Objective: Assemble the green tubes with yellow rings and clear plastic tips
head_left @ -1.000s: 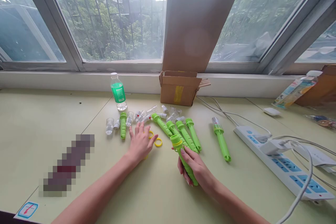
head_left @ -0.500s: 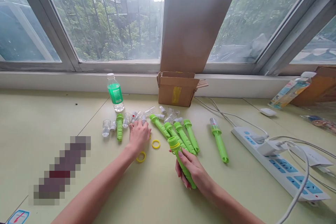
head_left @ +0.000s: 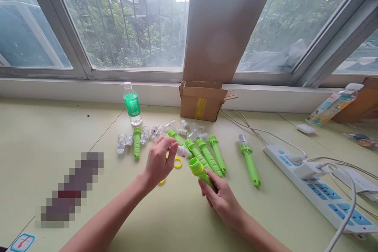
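My right hand [head_left: 221, 198] is wrapped round a green plastic tube [head_left: 199, 170], its threaded open end with a yellow ring tilted up and to the left. My left hand [head_left: 158, 162] pinches a small clear and white cap piece [head_left: 183, 151] just left of that open end. Yellow rings [head_left: 177, 162] lie on the table below my left hand. Several more green tubes [head_left: 211, 155] lie side by side behind my hands, one [head_left: 136, 142] apart at the left and one [head_left: 249, 160] apart at the right. Small clear caps [head_left: 121, 143] are scattered in a row behind them.
A green-labelled water bottle [head_left: 132, 104] and an open cardboard box [head_left: 201, 100] stand near the window sill. A white power strip [head_left: 319, 191] with cables runs along the right. A pixelated dark patch [head_left: 71, 186] lies at the left. Packets and a cardboard piece [head_left: 336, 105] sit far right.
My left hand has lifted from the table holding a small clear cap and moved right toward the tube's open end. My right hand has tilted the tube's open end toward it.
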`<move>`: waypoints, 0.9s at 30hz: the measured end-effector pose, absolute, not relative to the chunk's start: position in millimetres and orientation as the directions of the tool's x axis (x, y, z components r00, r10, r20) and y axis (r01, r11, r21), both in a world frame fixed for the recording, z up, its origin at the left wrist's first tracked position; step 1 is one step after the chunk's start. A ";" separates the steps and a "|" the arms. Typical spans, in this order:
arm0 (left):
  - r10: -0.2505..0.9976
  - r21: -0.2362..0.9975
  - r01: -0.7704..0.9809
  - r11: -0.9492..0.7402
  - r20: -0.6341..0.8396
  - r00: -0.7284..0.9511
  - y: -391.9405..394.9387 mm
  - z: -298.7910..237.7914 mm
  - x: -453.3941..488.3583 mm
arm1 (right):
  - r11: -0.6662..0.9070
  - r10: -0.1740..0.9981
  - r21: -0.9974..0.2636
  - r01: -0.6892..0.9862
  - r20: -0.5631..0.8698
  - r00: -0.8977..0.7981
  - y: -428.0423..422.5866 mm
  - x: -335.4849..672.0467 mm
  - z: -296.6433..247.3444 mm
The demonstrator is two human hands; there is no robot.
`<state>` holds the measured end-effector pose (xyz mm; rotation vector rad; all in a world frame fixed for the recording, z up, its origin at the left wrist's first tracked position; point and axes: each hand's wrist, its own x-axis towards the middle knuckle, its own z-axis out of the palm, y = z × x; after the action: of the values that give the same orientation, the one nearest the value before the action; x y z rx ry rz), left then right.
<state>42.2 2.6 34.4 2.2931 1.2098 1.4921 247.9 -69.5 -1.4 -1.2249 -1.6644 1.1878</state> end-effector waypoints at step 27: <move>0.827 0.832 0.190 -0.521 0.436 0.355 -5.2 31.8 48.7 | 0.121 0.958 -0.962 0.247 0.048 -0.282 -71.3 248.1 -1.2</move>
<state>48.7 -5.2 31.8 1.9280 0.8838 1.1753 248.1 -71.3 -1.2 -1.1911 -1.6539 1.2065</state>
